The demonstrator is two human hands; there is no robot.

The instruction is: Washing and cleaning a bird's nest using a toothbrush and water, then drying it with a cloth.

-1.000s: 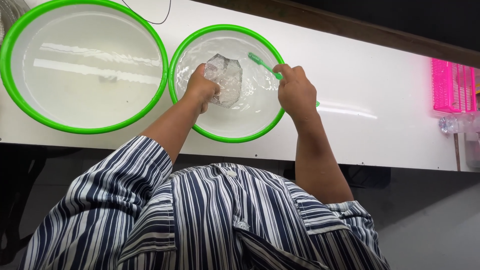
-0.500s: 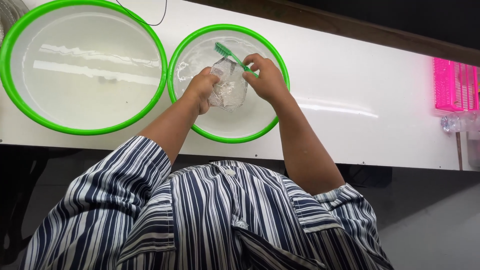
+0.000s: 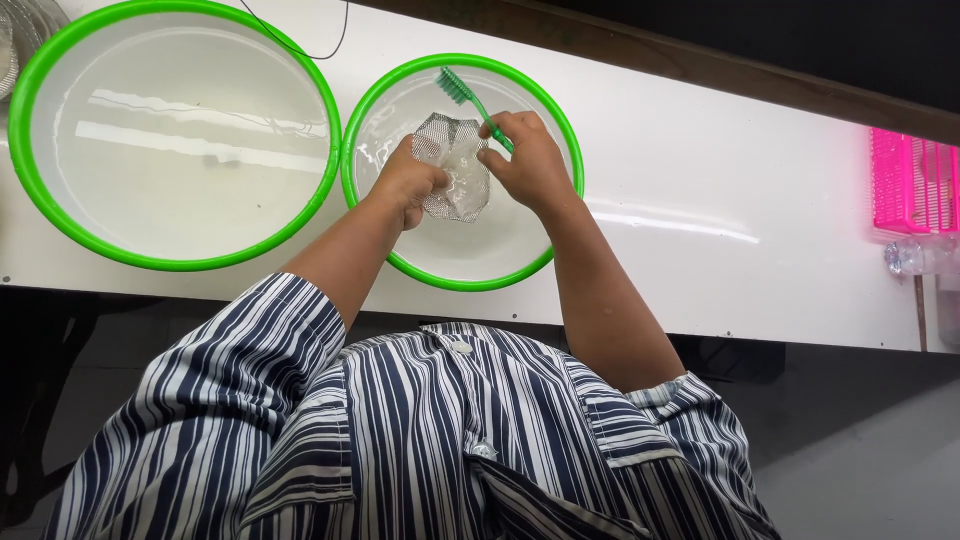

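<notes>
Fingers of my left hand (image 3: 405,185) clamp the mesh strainer (image 3: 450,170) over the small green basin (image 3: 560,140). Those of my right hand (image 3: 525,160) wrap a green toothbrush (image 3: 458,88), bristles above the mesh. Bigger basin (image 3: 30,100) sits left.

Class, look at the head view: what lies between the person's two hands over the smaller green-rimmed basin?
A crumpled piece of clear mesh lies between the left hand and the right hand, seen in the head view.

Silvery mesh strainer (image 3: 452,170) tilted over the small green-rimmed basin (image 3: 556,240), green toothbrush (image 3: 462,93) against it
</notes>
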